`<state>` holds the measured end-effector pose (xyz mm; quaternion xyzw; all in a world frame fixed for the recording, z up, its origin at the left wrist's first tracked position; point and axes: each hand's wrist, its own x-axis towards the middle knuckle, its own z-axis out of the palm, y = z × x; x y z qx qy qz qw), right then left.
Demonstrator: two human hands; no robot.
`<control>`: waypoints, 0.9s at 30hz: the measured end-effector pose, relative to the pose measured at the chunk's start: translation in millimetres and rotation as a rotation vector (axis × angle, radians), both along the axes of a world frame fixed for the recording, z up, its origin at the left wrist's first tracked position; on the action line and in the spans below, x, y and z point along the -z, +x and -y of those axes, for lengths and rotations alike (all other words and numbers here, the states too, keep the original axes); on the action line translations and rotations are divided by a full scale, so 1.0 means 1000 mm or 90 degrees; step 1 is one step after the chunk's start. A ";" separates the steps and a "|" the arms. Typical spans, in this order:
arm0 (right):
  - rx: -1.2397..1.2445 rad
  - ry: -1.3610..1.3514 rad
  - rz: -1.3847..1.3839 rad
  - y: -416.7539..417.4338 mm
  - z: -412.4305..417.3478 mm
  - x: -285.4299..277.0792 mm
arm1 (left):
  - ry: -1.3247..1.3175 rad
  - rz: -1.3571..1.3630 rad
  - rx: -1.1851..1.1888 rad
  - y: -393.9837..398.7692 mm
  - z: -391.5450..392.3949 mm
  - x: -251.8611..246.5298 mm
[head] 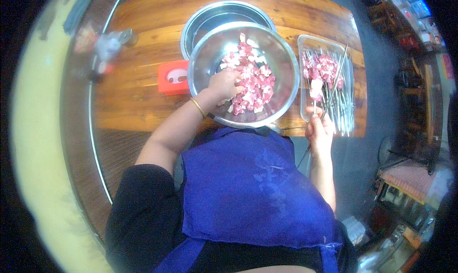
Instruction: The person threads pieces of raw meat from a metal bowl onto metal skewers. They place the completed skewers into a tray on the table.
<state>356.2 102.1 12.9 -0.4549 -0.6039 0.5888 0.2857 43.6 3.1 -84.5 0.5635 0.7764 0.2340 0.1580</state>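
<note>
My left hand (226,84) reaches over the near left rim of a large steel bowl (286,69). Its fingers touch the diced raw meat (254,87), red with white fatty pieces; whether they pinch a piece cannot be told. At the right, my right hand (319,128) grips a thin skewer with meat pieces (316,90) threaded near its upper end. A longer bare metal skewer (336,78) also passes through that hand, slanting up to the right. Beneath and beyond them is a clear plastic tray (302,104) holding many metal skewers (345,115), several loaded with meat (323,66).
A second steel basin (200,26) sits partly under the bowl's far side. Left of the bowl is a red tissue box (166,88). The wooden table (143,69) ends just right of the tray. A stool-like seat (408,180) stands at the far right.
</note>
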 end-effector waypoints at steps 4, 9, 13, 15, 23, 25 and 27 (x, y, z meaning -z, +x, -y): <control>-0.049 0.010 0.014 -0.002 0.006 0.002 | -0.121 0.040 0.025 0.009 0.000 -0.028; -0.181 0.043 0.044 0.001 0.018 0.011 | -0.026 0.649 -0.180 0.006 0.001 0.017; -0.293 -0.007 0.058 -0.004 0.034 0.012 | 0.080 1.072 -0.379 0.010 0.001 -0.045; -0.331 -0.022 0.079 -0.004 0.038 0.016 | 0.094 1.202 -0.379 0.009 0.000 -0.053; -0.376 0.087 0.132 -0.013 0.046 -0.001 | 0.263 1.196 -0.361 0.024 -0.007 -0.074; -0.370 0.083 0.130 -0.014 0.048 -0.003 | 0.297 1.223 -0.360 0.024 -0.008 -0.075; -0.362 0.090 0.123 -0.014 0.049 -0.002 | 0.331 1.256 -0.341 0.024 -0.009 -0.072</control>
